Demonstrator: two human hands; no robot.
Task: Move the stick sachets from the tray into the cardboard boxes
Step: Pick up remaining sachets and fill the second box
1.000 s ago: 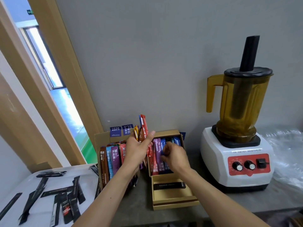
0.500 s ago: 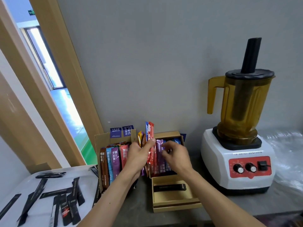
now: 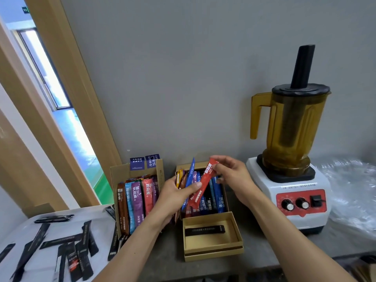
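Over box (image 3: 201, 164), L hand (image 3: 173, 197), R hand (image 3: 234, 176) grip sachets (image 3: 203, 185).

Amber-jugged blender (image 3: 289, 159) beside crumpled clear plastic (image 3: 352, 192)

Legible: "15g" on blue sachet (image 3: 191, 171) in L hand (image 3: 175, 197); "美式" on blue label (image 3: 153, 163), box flap (image 3: 122, 171) up-left of it. Print on red sachet (image 3: 203, 186) in R hand (image 3: 234, 178): unreadable.

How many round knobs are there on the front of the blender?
2. Both sit on the red panel of the blender: the left knob and the right knob, side by side, left of the black switch. None seems hidden.
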